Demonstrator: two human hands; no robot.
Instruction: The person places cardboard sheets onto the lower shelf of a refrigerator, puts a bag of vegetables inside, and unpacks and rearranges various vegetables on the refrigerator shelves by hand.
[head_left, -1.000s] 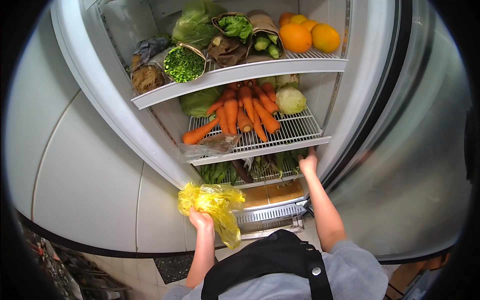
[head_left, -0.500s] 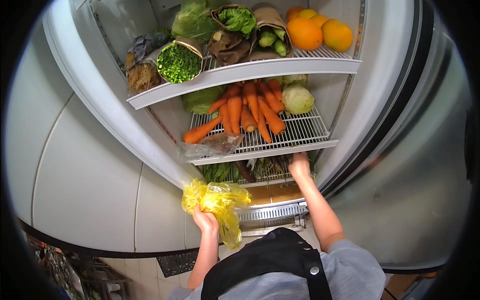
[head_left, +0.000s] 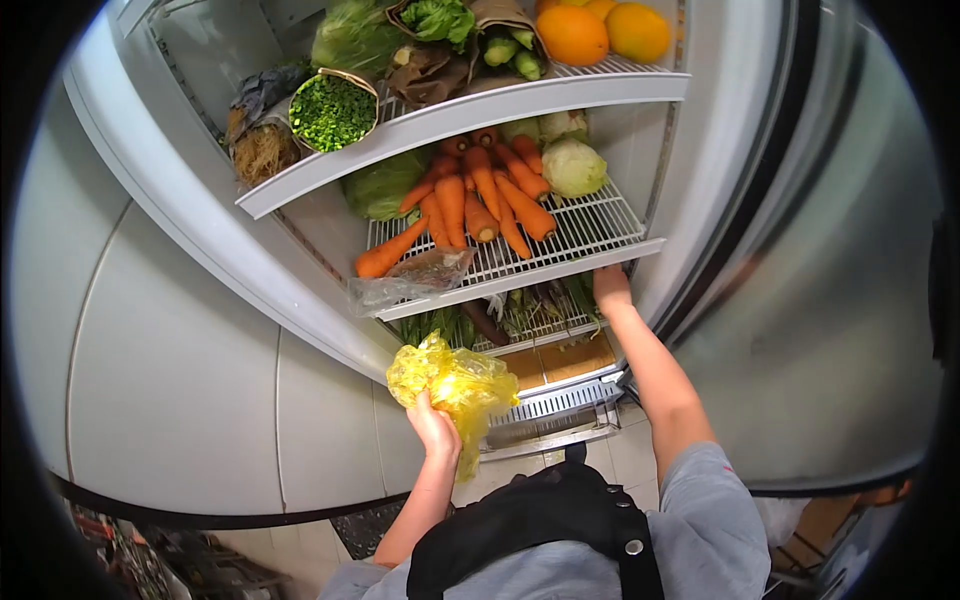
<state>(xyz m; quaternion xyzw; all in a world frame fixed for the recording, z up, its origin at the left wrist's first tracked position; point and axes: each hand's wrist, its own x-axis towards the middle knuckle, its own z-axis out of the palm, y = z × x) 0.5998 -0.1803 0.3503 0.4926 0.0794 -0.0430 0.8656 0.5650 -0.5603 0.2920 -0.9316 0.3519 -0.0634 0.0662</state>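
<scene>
My left hand is closed round a crumpled yellow plastic bag, held in front of the refrigerator's lower part. My right hand reaches into the right side of the low wire shelf, beneath the carrot shelf's front edge. Its fingertips are partly hidden there, beside green leafy stalks, and I cannot make out what they grip. More greens and a dark, long vegetable lie on that same shelf, further left.
Carrots, a pale cabbage and a clear plastic bag rest on the middle shelf. Above are chopped greens in paper and oranges. The steel door stands open at right; a white panel is at left.
My view has shifted, so the shelves appear higher and further left. My right hand has gone deeper into the low shelf's right side. The yellow bag stays in my left hand.
</scene>
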